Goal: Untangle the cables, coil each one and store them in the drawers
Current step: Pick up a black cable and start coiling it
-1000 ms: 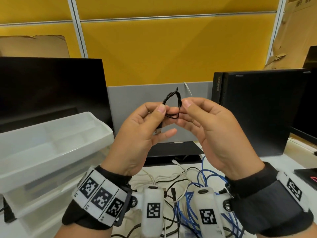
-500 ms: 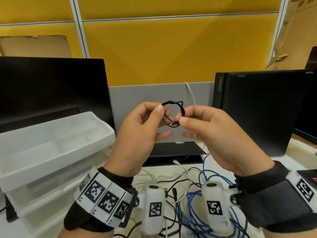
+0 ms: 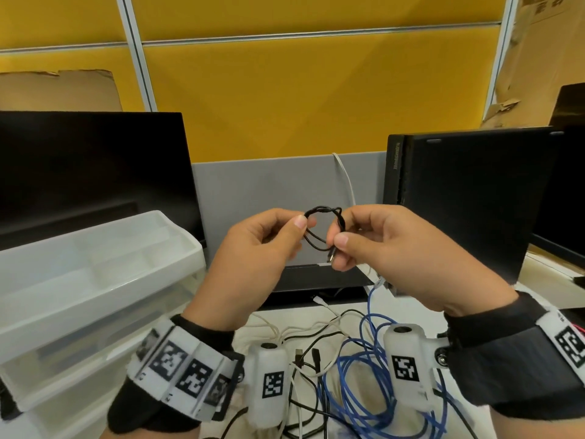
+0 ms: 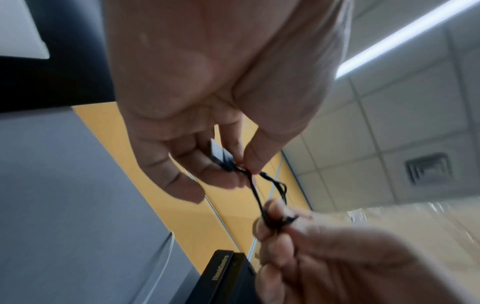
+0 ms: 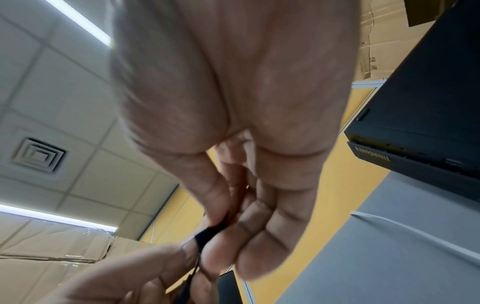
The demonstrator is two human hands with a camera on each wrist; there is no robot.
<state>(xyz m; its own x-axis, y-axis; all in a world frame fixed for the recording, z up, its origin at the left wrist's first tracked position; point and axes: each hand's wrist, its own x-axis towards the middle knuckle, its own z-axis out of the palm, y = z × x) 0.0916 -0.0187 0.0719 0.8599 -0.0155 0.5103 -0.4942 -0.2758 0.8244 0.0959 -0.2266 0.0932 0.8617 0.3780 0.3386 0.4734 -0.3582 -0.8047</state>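
We've got the short black cable (image 3: 323, 229) up in the air between both hands, above the bench (image 3: 550, 274), wound into a small ring. The left hand (image 3: 253, 258) pinches one side of the ring between thumb and fingers; the right hand (image 3: 395, 248) pinches the other side, with the metal plug end poking out just below its thumb. So both grips are closed on this one cable, and we judge the coil nearly finished, the loose end perhaps being tucked through.

What's left looks like plenty: below our wrists a tangle sits on the bench, the blue cable (image 3: 354, 384) looped among white cables (image 3: 297, 331) and thin black ones. The clear plastic drawers (image 3: 95, 280) stand at our left; the tray on top shows nothing stored that we can see.

Writing: the black computer case (image 3: 459, 201) carries a vertical logo on its front edge; in the right wrist view it looks like "ThinkCentre", though blurred. The wrist straps bear square black-and-white marker codes.
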